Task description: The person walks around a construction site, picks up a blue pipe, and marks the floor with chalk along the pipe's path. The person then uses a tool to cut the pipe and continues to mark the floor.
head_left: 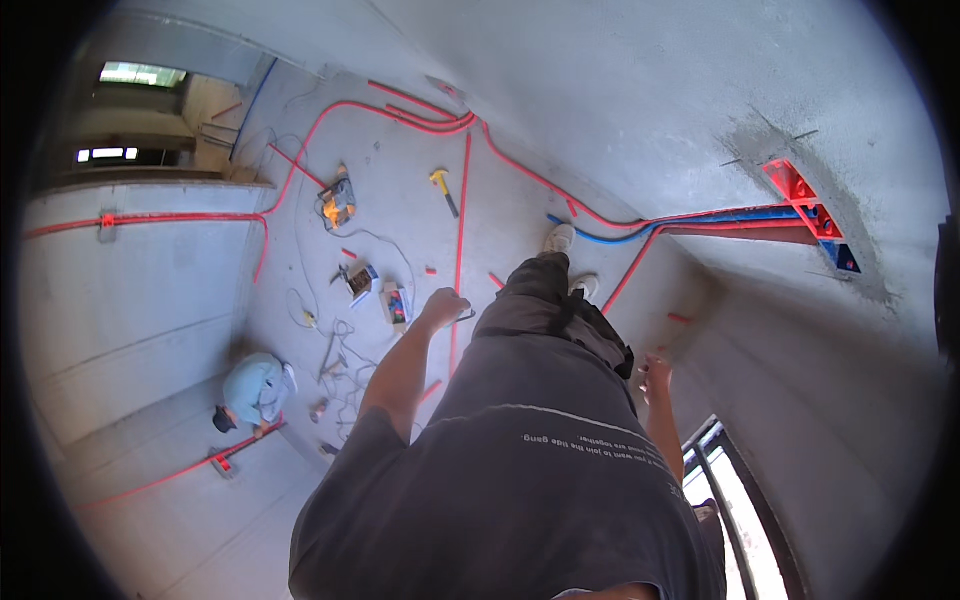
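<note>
My left hand [446,304] hangs over the floor with its fingers curled round a small dark, thin thing [466,315] whose kind I cannot make out. Close to my right hip is my right hand [655,377], its fingers bent in; what they hold, if anything, is too small to name. Beyond my left hand stand an open box [396,306] with red and blue pieces and a second box [360,284] with dark contents. A yellow-headed claw hammer [444,190] lies farther off, beside a red conduit [462,230] on the floor.
An orange and grey power tool [338,202] with a trailing cord rests on the floor. Another person [257,390] crouches at the left wall. Red and blue conduits [740,218] run to wall boxes [815,212] at right. A window [722,490] is at lower right.
</note>
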A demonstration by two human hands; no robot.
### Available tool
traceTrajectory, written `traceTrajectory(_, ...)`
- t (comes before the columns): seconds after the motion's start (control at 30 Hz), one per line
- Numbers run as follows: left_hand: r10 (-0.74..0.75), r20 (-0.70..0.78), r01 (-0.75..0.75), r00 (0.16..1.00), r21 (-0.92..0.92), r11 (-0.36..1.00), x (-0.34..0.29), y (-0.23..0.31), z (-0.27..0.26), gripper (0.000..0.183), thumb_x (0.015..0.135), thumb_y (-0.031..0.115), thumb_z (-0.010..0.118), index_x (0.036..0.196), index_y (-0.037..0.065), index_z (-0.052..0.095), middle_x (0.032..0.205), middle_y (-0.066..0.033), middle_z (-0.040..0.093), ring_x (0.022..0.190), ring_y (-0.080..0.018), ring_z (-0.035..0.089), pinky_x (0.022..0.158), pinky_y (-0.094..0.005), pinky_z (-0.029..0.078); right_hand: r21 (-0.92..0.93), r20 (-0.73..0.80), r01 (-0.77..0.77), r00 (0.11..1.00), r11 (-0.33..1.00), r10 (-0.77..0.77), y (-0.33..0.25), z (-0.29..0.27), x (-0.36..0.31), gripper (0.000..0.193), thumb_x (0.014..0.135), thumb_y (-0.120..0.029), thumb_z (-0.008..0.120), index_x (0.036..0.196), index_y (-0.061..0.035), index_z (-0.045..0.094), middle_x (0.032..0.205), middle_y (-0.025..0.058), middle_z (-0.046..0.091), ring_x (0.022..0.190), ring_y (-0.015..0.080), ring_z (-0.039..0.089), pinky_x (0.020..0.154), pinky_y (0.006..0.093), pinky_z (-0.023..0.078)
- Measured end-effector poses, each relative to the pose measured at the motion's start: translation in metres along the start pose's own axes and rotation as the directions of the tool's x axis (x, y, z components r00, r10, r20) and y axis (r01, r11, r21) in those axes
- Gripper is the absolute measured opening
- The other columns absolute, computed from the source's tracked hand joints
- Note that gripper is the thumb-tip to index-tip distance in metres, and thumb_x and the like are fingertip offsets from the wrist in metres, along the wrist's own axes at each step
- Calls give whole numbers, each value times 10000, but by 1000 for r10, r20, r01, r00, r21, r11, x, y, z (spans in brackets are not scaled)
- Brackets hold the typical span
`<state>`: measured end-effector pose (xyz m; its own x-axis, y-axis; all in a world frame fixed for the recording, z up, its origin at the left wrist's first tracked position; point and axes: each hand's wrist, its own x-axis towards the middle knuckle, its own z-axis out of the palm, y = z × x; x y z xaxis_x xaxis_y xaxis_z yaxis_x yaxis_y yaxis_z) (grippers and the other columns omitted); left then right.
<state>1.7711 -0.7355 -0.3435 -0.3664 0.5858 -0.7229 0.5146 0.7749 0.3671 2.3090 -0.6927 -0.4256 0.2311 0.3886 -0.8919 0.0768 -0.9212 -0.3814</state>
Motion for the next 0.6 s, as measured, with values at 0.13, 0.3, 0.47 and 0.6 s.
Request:
traceTrajectory(0.13, -8, 32, 8, 999, 5, 1000, -6, -18, 24, 333, 737, 268, 733, 868, -34, 687, 788, -148, 680, 729, -228, 633, 664, -356, 487, -26, 23, 9, 1000, 1000, -8, -1, -19, 13, 234, 869, -280, 640, 1007, -91, 638, 684, 21, 548, 482, 119, 448, 382, 292, 331)
traceTrajectory(0.3, -51, 45, 52, 998, -21, 998, -30, -49, 50, 346, 732, 308, 671, 756, -37, 688, 812, -236, 673, 787, -346, 658, 715, -426, 494, -90, 1, 31, 1000, 995, -31, -12, -21, 11, 219, 859, -282, 652, 975, -96, 640, 692, 28, 562, 469, 122, 451, 393, 301, 357)
traceTrajectory(0.47, -103, 80, 106, 991, -28, 994, -32, -57, 54, 297, 728, 238, 756, 848, -25, 687, 799, -154, 684, 723, -234, 632, 670, -364, 485, -107, 12, 17, 1000, 994, -15, -14, -20, 8, 235, 861, -287, 653, 995, -95, 634, 716, 32, 575, 444, 112, 418, 402, 310, 362)
traceTrajectory(0.6, -118, 29, 120, 993, -77, 990, -37, -56, 46, 342, 716, 291, 709, 805, -39, 695, 796, -214, 683, 767, -323, 661, 709, -407, 502, -143, 51, -7, 999, 990, 15, -16, -14, 9, 235, 871, -291, 649, 992, -93, 612, 709, 31, 568, 436, 106, 406, 388, 297, 336)
